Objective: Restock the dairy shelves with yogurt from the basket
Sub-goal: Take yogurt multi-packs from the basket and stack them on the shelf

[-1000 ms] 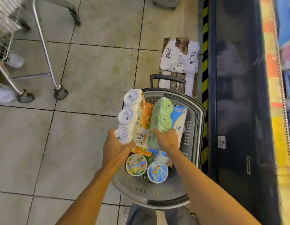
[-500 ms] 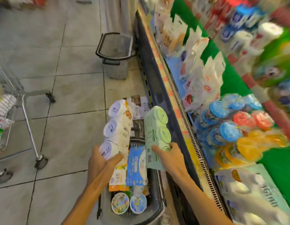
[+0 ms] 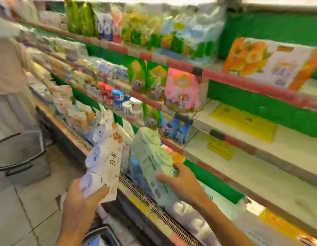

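My left hand [image 3: 81, 201] grips the bottom of a white multipack of yogurt cups [image 3: 104, 160] with blue-printed lids, held upright. In my right hand [image 3: 180, 181] is a pale green multipack of yogurt cups [image 3: 152, 162], gripped at its lower end and tilted toward the dairy shelves [image 3: 246, 157]. Both packs hang in front of the cooler's lower tier. Only the grey basket's rim [image 3: 101, 235] shows at the bottom edge, below my left forearm. The whole picture is motion-blurred.
Shelves with red price strips carry pouches, cartons and cups on the left. Bare white shelf boards with yellow labels [image 3: 243, 121] lie on the right. A second grey basket [image 3: 19, 153] stands on the floor at left, beside a person in light clothing [image 3: 7, 68].
My view has swung up from the basket on the floor to the shelves. Both hands have lifted their packs out of the basket and carried them toward the cooler.
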Available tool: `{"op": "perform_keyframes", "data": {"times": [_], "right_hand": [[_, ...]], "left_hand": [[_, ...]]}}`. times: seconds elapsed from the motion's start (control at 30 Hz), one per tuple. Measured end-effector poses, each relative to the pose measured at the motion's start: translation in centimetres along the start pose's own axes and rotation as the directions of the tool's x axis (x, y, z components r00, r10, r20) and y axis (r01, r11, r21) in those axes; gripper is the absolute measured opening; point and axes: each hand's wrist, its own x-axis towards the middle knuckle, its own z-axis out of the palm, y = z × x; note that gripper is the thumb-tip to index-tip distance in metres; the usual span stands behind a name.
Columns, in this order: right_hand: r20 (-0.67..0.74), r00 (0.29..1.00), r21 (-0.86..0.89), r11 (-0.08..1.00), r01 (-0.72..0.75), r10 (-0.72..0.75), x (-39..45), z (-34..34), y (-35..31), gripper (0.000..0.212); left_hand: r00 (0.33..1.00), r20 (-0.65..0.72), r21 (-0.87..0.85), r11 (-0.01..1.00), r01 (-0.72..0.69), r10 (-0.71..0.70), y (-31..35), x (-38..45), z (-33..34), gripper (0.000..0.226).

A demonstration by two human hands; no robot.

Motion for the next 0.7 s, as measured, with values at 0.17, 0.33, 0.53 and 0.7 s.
{"op": "perform_keyframes", "data": {"times": [0.17,0.33,0.53,0.7], "right_hand": [[-0.174,0.985,-0.037,0.999,-0.01,0.004,-1.7,-9.7,1.8,0.053],[-0.274,0.961,0.005,0.999,-0.048,0.047,-3.9,-18.6,5.5,0.046],[-0.411,0.907,-0.117,0.981,-0.154,0.093,-5.7,-28.9,10.5,0.038],[-0.459,0.885,-0.3,0.924,-0.237,0.078,-5.6,-36.4,13.9,0.053]], "left_hand": [[0.973,0.208,0.02,0.994,-0.109,0.103,4.5,-0.2,7.2,0.067],[0.91,0.405,0.036,0.993,-0.112,0.088,7.0,-0.5,15.2,0.069],[0.811,0.585,0.094,0.993,-0.065,-0.002,9.0,-0.9,25.9,0.084],[0.804,0.595,0.148,0.984,-0.104,-0.005,8.1,-0.7,32.8,0.105]]}}
